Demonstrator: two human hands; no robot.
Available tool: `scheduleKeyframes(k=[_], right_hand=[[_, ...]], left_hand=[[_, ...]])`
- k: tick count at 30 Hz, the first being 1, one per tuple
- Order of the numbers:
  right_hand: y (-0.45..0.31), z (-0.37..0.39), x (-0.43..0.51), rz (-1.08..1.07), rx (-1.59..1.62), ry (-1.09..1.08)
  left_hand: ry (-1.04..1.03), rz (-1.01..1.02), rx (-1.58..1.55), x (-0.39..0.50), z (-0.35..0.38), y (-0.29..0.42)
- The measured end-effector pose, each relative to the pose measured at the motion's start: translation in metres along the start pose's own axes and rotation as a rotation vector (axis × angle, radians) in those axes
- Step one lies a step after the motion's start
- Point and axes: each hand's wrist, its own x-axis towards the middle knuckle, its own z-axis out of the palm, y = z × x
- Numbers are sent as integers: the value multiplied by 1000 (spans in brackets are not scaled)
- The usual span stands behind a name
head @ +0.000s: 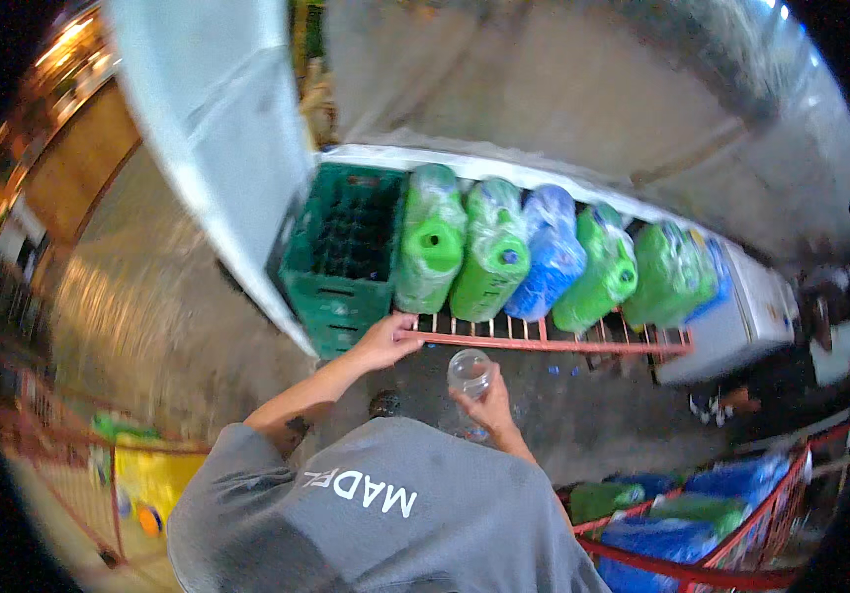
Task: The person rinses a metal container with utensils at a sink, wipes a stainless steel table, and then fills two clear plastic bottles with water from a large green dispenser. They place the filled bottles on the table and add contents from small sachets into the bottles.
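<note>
My left hand (388,342) grips the left end of a red metal rack (484,342) at its front rail. In my right hand (495,409) is a clear, wide-mouthed jar (470,370), its round opening facing up; whether it is glass or plastic I cannot tell. The jar is just in front of the rail, apart from it. Behind the rail stands a row of plastic-wrapped jugs, among them a green jug (431,256) with an uncapped spout and a blue jug (546,256). Left of them is a green plastic bottle crate (340,296) with divided compartments.
A pale upright panel (240,111) rises left of the crate. Beyond the row's right end is a white box-shaped unit (758,296). Lower right, another red rack (692,569) holds wrapped blue and green jugs. A yellow object (154,471) sits behind red railings at lower left.
</note>
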Motion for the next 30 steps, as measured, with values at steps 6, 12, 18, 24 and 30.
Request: scheduleKeyframes(k=[6, 12, 18, 24, 30], right_hand=[[13, 18, -1, 382, -1, 82], [18, 16, 29, 634, 6, 53], [4, 21, 70, 706, -55, -84], [19, 22, 66, 587, -142, -136], [24, 13, 23, 644, -113, -76]], left_hand=[[132, 21, 447, 244, -4, -26], [162, -325, 528, 405, -9, -94], [335, -406, 149, 458, -26, -171], [469, -371, 243, 382, 8, -155], [429, -125, 114, 312, 17, -58]])
